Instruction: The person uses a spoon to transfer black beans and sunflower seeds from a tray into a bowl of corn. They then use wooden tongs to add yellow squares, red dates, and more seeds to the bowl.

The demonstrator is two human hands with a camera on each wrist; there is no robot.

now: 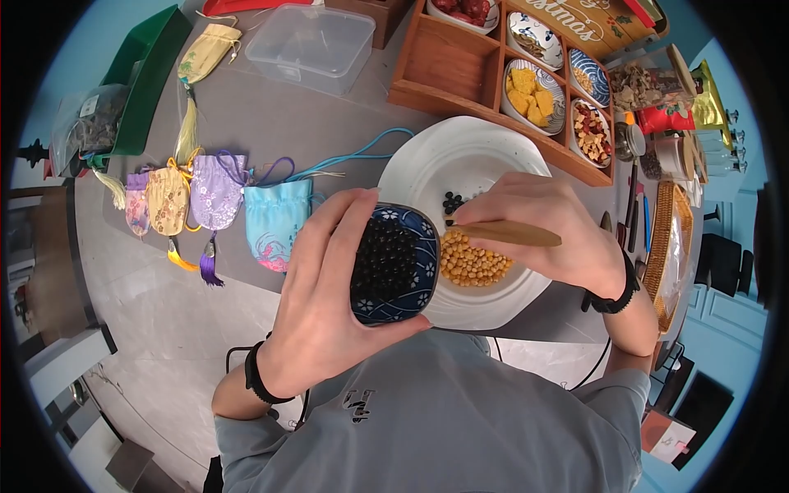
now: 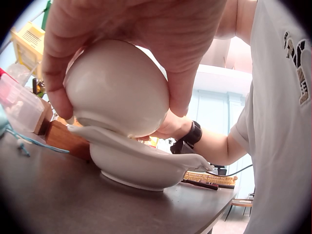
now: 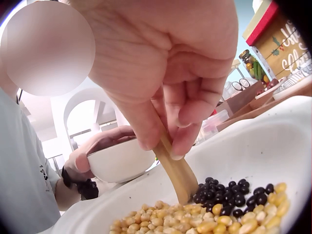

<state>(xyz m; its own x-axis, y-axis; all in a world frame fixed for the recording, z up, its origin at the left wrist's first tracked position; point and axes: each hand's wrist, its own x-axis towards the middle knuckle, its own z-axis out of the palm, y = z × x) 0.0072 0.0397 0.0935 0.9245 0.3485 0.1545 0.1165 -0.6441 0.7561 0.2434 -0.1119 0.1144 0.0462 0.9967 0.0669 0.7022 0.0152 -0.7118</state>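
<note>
My left hand [image 1: 316,287] grips a small bowl [image 1: 419,283], blue-patterned inside and plain white outside, filled with black beans [image 1: 382,259]. It is held tilted at the left rim of a large white bowl [image 1: 411,168]. My right hand [image 1: 542,230] pinches a wooden spoon [image 3: 171,168] between thumb and fingers. The spoon's lower end touches down inside the large bowl, beside a small heap of black beans [image 3: 234,194]. Yellow kernels [image 1: 472,261] lie on the near side of that bowl, next to the black ones.
Behind the large bowl stands a wooden divided tray [image 1: 444,90] with small dishes of dried foods. Drawstring pouches [image 1: 275,222] lie at left, near a clear plastic box [image 1: 311,45] and a green bin [image 1: 152,82]. Jars [image 1: 653,82] and a wicker basket [image 1: 662,246] line the right side.
</note>
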